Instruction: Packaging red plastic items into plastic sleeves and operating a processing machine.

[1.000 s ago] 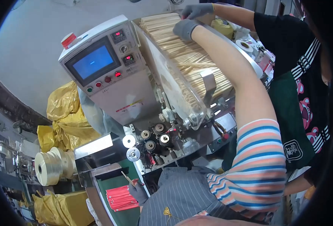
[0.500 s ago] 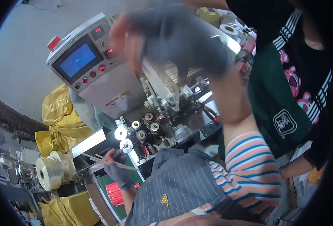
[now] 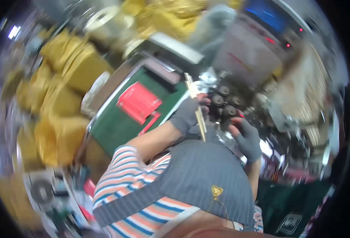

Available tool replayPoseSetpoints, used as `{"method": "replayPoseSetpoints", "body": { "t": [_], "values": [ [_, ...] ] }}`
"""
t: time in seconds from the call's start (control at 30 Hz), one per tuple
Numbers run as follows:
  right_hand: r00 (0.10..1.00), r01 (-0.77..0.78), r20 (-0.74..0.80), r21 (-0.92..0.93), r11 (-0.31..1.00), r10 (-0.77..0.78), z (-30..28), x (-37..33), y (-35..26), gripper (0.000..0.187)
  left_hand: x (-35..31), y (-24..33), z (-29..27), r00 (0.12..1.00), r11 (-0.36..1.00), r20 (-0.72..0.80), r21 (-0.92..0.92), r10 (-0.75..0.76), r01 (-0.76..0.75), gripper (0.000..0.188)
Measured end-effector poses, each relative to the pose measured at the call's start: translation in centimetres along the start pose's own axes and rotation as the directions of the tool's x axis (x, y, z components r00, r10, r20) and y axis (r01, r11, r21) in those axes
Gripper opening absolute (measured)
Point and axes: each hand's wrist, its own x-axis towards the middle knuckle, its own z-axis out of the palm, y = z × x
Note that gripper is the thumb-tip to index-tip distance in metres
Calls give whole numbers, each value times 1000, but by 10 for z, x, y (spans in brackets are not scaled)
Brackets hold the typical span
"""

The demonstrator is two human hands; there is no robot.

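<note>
My left hand point(image 3: 186, 115), in a grey fingerless glove, is closed around a few pale wooden chopsticks point(image 3: 200, 121). They stick out above and below the fingers, in front of my grey striped apron. To the right, my gloved right hand point(image 3: 247, 139) is raised beside the machine's dark rollers point(image 3: 227, 101), fingers slightly bent and apart, with nothing visible in them. Red paper packets point(image 3: 139, 102) lie in a stack on a green tray surface point(image 3: 107, 126), left of my left hand.
A machine cabinet point(image 3: 244, 51) with a blue screen stands at the upper right. Many sticks point(image 3: 309, 75) lie in its blurred feeder. Yellow bags point(image 3: 62, 137) and a large film roll point(image 3: 109, 23) are on the left. Someone's dark green apron point(image 3: 298, 202) shows at the lower right.
The view has swung left toward the green tray and blurred. My right hand has come down from over the feeder to beside the rollers. The left hand still holds the chopsticks.
</note>
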Motion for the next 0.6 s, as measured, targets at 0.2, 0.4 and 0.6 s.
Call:
{"method": "replayPoseSetpoints", "body": {
  "t": [0.2,0.4,0.6],
  "values": [
    [844,35,527,124,992,-96,42,17,11,30,-74,-37,-74,988,940,-123,-337,-95,49,23],
    [809,172,559,74,982,-184,57,52,-12,33,-169,117,-188,542,224,-707,-498,454,-838,11],
    [779,31,619,130,991,-106,55,55,-21,31,-381,243,-471,31,392,-704,358,710,-848,47]
  ]
}}
